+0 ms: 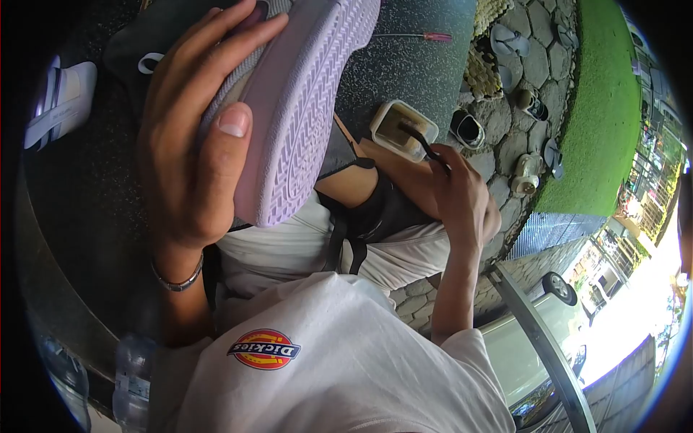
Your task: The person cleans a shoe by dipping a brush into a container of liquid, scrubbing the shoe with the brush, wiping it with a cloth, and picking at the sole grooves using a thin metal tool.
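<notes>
A lilac shoe is held up at the upper centre, its patterned sole facing right. My left hand wraps round its upper side, thumb near the sole's edge. Lower right of the shoe, my right hand grips a black-handled brush. The brush's far end is inside a small clear plastic tub that holds brownish liquid. Its bristles cannot be made out.
A screwdriver with a red handle lies on the dark speckled surface. A slipper is at the far left, a plastic bottle at the lower left. Several shoes and sandals stand on the stone paving at right.
</notes>
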Demonstrator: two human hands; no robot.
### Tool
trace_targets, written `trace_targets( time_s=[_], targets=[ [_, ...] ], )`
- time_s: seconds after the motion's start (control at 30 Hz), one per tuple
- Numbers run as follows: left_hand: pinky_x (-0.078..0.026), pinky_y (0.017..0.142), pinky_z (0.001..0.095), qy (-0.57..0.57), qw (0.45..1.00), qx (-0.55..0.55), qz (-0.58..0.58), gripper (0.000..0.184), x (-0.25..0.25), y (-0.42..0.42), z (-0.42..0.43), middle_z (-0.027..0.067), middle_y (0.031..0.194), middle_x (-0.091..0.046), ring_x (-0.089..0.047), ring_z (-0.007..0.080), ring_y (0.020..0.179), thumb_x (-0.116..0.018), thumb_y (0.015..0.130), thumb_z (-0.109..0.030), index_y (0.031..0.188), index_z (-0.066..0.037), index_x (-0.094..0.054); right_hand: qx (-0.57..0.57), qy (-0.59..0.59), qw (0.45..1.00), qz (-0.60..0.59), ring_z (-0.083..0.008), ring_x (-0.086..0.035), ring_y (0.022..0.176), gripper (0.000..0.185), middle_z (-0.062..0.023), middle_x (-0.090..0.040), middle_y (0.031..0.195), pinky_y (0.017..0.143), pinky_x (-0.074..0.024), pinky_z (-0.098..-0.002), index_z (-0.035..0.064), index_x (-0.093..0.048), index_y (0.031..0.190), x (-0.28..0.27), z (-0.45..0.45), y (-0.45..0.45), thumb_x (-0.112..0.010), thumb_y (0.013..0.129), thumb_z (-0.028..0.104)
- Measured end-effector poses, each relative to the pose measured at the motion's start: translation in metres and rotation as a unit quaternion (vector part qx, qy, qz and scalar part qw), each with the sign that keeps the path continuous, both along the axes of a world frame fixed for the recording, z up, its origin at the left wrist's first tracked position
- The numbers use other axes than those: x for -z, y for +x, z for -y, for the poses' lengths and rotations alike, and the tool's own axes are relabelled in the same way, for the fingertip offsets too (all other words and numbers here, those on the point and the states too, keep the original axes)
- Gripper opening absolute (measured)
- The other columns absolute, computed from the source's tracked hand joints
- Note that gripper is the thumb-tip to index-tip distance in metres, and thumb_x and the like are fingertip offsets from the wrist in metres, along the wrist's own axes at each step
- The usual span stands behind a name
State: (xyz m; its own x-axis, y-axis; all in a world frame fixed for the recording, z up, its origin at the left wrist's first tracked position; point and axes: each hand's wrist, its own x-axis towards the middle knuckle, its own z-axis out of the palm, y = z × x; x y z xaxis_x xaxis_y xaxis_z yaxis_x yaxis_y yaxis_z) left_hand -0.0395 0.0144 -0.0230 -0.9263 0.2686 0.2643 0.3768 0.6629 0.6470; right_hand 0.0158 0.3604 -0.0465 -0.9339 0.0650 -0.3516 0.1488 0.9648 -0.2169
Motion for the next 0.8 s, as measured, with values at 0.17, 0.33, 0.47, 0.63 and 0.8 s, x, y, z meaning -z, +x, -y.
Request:
trace_targets(
  time_s=[0.17,0.33,0.47,0.63,0.8],
  targets=[
    [-0.031,0.120,0.0474,0.007,1.000,0.002,0.004,0.063,-0.002,0.001,0.004,0.0208,0.150,-0.055,-0.046,0.0354,0.144,-0.035,0.098,-0.037,0.138,0.003,-0.062,-0.052,-0.013,0.994,-0.091,-0.0271,-0.071,0.086,0.017,-0.0069,-0.074,0.095,0.078,-0.0543,-0.0388,0.0125,-0.073,0.111,0.003,-0.020,0.012,-0.070,0.094,0.012],
    [-0.032,0.119,0.0473,0.003,1.000,0.006,-0.010,0.061,0.002,0.001,0.001,0.0212,0.149,-0.055,-0.047,0.0356,0.143,-0.036,0.098,-0.035,0.137,0.004,-0.063,-0.141,0.068,0.984,-0.083,-0.0248,-0.067,0.095,0.020,-0.0045,-0.072,0.100,0.091,-0.0494,-0.0378,0.0130,-0.071,0.113,0.012,-0.038,0.016,-0.067,0.094,0.008],
    [-0.034,0.118,0.0475,-0.007,1.000,0.010,-0.021,0.058,-0.004,-0.001,-0.001,0.0216,0.146,-0.058,-0.050,0.0368,0.140,-0.037,0.099,-0.033,0.135,0.003,-0.066,-0.102,0.038,0.982,-0.153,-0.0259,-0.066,0.098,0.022,-0.0050,-0.070,0.102,0.094,-0.0461,-0.0389,0.0107,-0.068,0.114,0.015,-0.040,0.018,-0.063,0.094,0.003],
    [-0.037,0.117,0.0475,-0.069,0.997,0.018,-0.025,0.049,-0.018,0.000,-0.019,0.0195,0.141,-0.062,-0.053,0.0407,0.136,-0.042,0.100,-0.027,0.131,-0.004,-0.071,-0.019,-0.134,0.955,-0.264,-0.0232,-0.057,0.078,0.008,-0.0068,-0.060,0.080,0.081,-0.0398,-0.0369,0.0049,-0.065,0.090,-0.015,0.004,-0.026,-0.061,0.094,0.011],
    [-0.041,0.114,0.0472,-0.059,0.998,0.004,-0.001,0.042,-0.019,0.007,-0.033,0.0185,0.140,-0.063,-0.054,0.0395,0.135,-0.053,0.093,-0.013,0.130,-0.009,-0.073,-0.230,-0.139,0.890,-0.370,-0.0175,-0.044,0.063,0.043,-0.0018,-0.045,0.056,0.068,-0.0304,-0.0331,0.0077,-0.052,0.057,-0.036,0.058,-0.073,-0.068,0.092,0.027]
  ],
)
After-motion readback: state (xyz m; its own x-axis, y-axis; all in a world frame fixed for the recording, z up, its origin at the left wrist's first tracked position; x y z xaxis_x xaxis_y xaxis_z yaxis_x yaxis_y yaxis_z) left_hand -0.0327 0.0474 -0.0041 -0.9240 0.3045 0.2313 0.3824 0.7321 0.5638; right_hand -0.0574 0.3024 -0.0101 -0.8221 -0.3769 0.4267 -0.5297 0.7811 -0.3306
